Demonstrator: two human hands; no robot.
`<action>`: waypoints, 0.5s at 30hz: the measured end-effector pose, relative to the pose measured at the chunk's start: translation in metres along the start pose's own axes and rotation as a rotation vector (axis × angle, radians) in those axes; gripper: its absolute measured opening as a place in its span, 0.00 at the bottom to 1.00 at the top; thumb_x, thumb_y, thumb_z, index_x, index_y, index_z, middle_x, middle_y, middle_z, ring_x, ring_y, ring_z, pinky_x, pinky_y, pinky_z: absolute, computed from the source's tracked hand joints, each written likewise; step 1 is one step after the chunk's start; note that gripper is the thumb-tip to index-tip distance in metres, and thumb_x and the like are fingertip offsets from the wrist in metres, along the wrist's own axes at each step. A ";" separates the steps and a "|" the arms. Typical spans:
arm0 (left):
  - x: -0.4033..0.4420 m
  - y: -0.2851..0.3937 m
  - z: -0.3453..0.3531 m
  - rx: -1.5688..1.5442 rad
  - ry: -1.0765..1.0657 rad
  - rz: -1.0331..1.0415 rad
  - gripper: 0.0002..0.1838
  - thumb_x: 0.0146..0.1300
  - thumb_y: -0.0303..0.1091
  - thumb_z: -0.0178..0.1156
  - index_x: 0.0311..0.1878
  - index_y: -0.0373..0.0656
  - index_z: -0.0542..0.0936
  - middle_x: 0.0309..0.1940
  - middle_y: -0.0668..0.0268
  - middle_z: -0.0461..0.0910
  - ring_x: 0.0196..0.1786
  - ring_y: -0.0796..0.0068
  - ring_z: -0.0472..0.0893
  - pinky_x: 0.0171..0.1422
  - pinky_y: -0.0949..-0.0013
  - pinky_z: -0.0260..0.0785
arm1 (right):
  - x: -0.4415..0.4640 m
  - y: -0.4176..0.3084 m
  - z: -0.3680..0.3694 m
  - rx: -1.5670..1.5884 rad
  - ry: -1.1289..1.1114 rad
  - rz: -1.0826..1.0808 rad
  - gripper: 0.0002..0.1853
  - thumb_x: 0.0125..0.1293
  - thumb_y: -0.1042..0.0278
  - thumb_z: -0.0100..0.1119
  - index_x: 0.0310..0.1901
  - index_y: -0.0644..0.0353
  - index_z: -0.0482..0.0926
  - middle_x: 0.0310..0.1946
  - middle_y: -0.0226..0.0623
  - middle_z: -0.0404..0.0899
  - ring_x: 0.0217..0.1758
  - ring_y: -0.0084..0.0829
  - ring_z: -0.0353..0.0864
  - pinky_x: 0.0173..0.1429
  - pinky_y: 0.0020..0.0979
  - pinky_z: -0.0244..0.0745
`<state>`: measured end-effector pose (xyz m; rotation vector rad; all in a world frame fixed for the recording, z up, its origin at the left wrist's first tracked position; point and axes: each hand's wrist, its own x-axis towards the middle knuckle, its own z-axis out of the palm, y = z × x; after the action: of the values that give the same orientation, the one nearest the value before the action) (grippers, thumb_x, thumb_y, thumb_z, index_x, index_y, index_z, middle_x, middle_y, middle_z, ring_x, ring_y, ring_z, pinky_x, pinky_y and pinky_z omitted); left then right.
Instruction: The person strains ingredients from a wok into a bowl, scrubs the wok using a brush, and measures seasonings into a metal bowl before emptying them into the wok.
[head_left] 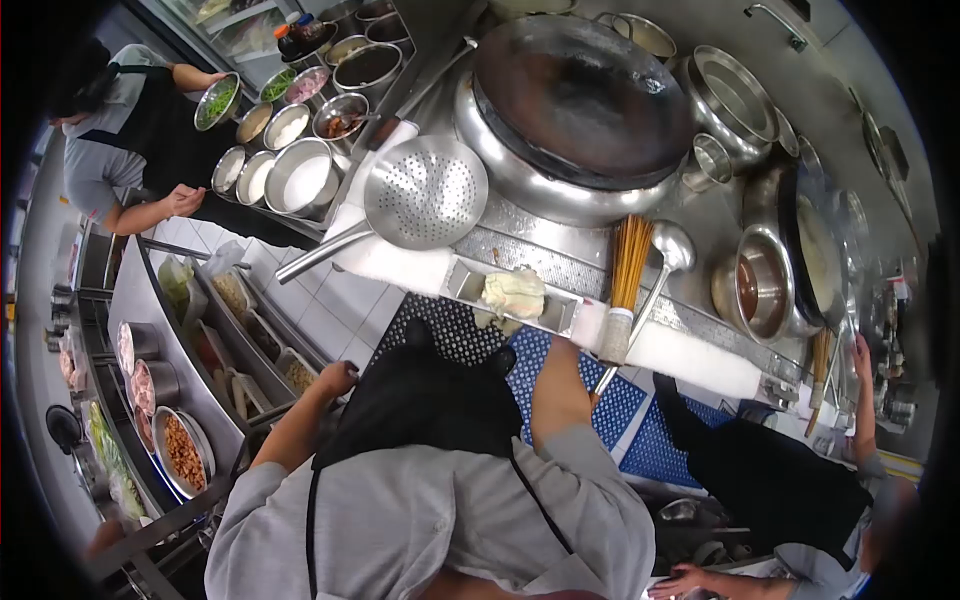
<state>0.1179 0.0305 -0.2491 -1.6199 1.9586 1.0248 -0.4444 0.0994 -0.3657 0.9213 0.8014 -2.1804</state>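
Observation:
My left hand (338, 378) hangs beside my black apron (400, 410), near the prep counter at left. Its fingers are curled into a loose fist, with nothing visible in them. My right forearm reaches forward to the stove's front ledge, where the hand itself is hidden. Close to that wrist, a crumpled pale cloth (515, 294) sits in a narrow metal trough (465, 281). A bamboo brush (628, 275) and a steel ladle (672, 245) lean over the ledge just right of it. Left of the cloth, a perforated strainer (426, 192) rests across a white towel (400, 262).
A large dark wok (582, 100) sits on the burner ahead. Several seasoning bowls, including one of white powder (302, 178), stand at upper left. A co-worker there holds a bowl of chopped greens (217, 102). Another co-worker (770, 470) stands at right. Ingredient bins (240, 300) line the left counter.

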 end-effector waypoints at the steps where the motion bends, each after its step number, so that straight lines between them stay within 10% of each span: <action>1: 0.000 0.028 -0.012 0.002 -0.063 -0.035 0.25 0.53 0.46 0.64 0.51 0.43 0.85 0.45 0.47 0.85 0.52 0.50 0.84 0.55 0.54 0.76 | -0.007 0.001 -0.001 -0.006 0.003 -0.013 0.23 0.70 0.45 0.49 0.61 0.46 0.76 0.63 0.35 0.76 0.62 0.39 0.74 0.63 0.60 0.67; 7: 0.059 0.099 -0.045 0.226 -0.136 0.715 0.16 0.60 0.44 0.58 0.41 0.42 0.85 0.42 0.54 0.86 0.45 0.48 0.83 0.53 0.51 0.75 | -0.044 -0.003 -0.015 -0.450 0.255 -0.142 0.22 0.69 0.48 0.52 0.60 0.48 0.77 0.62 0.37 0.76 0.58 0.39 0.77 0.55 0.56 0.73; 11: 0.050 0.201 -0.114 -0.012 -0.602 0.545 0.13 0.60 0.41 0.59 0.29 0.40 0.83 0.35 0.54 0.85 0.39 0.54 0.84 0.45 0.59 0.75 | -0.023 0.006 -0.084 -1.447 0.196 -0.168 0.15 0.65 0.60 0.60 0.49 0.56 0.83 0.45 0.45 0.84 0.35 0.37 0.85 0.24 0.41 0.76; 13: 0.014 0.267 -0.154 -0.019 -0.308 0.813 0.12 0.62 0.37 0.58 0.26 0.40 0.80 0.23 0.59 0.81 0.28 0.59 0.79 0.36 0.64 0.72 | -0.014 0.020 -0.146 -1.806 -0.108 -0.504 0.12 0.63 0.61 0.62 0.42 0.61 0.84 0.31 0.45 0.84 0.22 0.33 0.81 0.19 0.36 0.73; 15: 0.003 0.324 -0.184 -0.025 -0.056 1.088 0.07 0.60 0.33 0.58 0.33 0.40 0.80 0.33 0.57 0.83 0.38 0.56 0.82 0.42 0.60 0.73 | -0.069 0.018 -0.154 -1.983 -0.184 -0.508 0.13 0.62 0.62 0.63 0.42 0.62 0.85 0.25 0.41 0.83 0.15 0.33 0.78 0.21 0.37 0.75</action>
<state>-0.1666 -0.0888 -0.0392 -0.3969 2.8063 1.3893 -0.3330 0.2217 -0.4052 -0.5516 2.3645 -0.7164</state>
